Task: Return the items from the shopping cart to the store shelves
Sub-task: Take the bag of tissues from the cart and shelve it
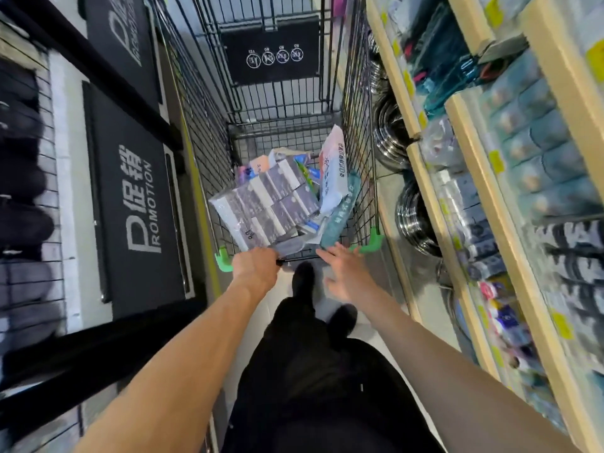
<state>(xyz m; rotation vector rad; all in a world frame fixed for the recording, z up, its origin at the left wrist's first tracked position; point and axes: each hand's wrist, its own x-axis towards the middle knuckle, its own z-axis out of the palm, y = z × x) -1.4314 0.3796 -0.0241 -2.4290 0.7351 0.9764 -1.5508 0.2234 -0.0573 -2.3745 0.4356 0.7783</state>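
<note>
while heaped with goods, wire shopping cart [356,132] holds a grey-and-white tissue multipack [264,207] beside a tall white bag [333,171] and a teal packet [340,214]. hemmed between black promotion signs [137,204] at left and store shelves [483,204] just beside at right. left hand [255,269] curled round the handle; right hand [346,273] spread flat, fingers straight, gripping nothing.

The single head-worn wide-angle camera looks steeply down and forward along the aisle, close over the person's arms and legs, with the cart [287,132] straight ahead, the shelves [464,178] near on the right (blurred and bent at the edges) and a sign [140,204] on the left.
</note>
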